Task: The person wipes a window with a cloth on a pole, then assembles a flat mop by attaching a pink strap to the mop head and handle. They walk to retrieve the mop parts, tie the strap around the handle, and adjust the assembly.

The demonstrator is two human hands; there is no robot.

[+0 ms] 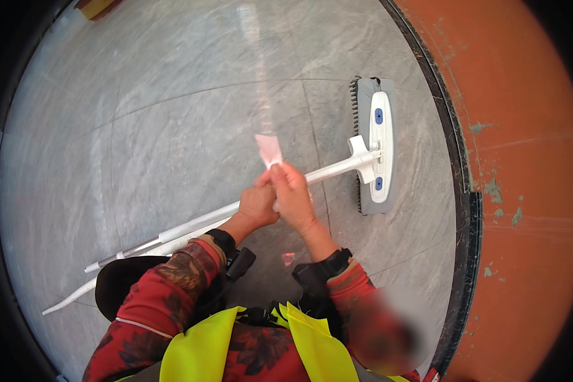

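Observation:
A small, thin, pale pink and white piece (269,150), like paper or film, sticks up from between my two hands. My right hand (294,197) is closed, its thumb pressed on the piece's lower end. Close against it, my left hand (256,207) is also closed, and its fingertips are partly hidden. Below my hands a flat mop (328,172) lies on the floor. Its white pole runs to the lower left. The white head plate, with blue buttons and a grey fringed pad, is on the right.
A second white pole (76,296) lies beside the mop pole at the lower left. A small reddish scrap (288,259) is on the grey tiled floor (191,134). An orange surface (516,159) with a dark edging strip (449,121) borders the right. A yellow-brown object (97,7) stands far left.

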